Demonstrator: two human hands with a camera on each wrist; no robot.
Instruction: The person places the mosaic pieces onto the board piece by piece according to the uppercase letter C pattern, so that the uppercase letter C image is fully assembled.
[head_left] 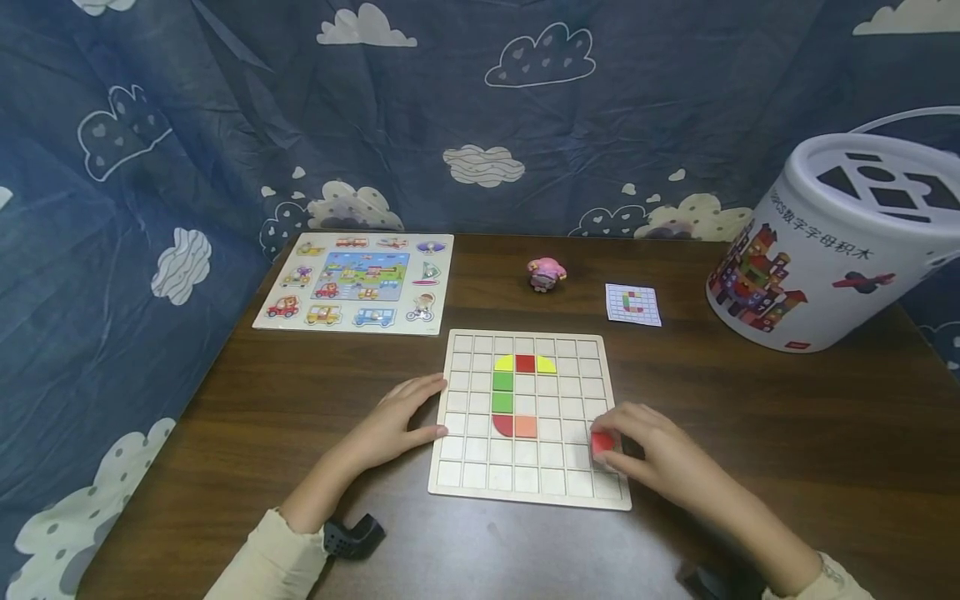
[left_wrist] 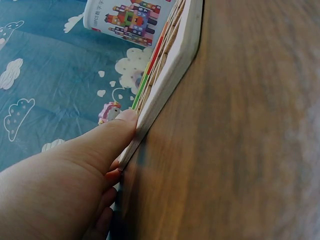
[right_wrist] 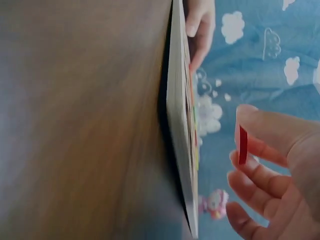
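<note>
A wooden grid board [head_left: 555,480] lies on the table in the head view. Near its middle, two yellow rounded tiles flank a red square [head_left: 526,364]. Below the left one run green squares [head_left: 502,392], a red rounded tile [head_left: 502,426] and an orange square [head_left: 526,427]. My left hand [head_left: 390,425] touches the board's left edge with thumb and fingertips, the fingers fairly straight. Over the right edge, my right hand [head_left: 663,458] pinches a red tile [head_left: 602,444] between thumb and fingers. The right wrist view shows this tile [right_wrist: 243,146] edge-on, raised off the board.
A small card [head_left: 633,305] with a coloured grid pattern lies behind the board, and a pink toy figure [head_left: 546,273] stands left of it. A picture puzzle [head_left: 300,287] sits at the back left. At the back right stands a large white bucket [head_left: 832,250] with a shape-cut lid.
</note>
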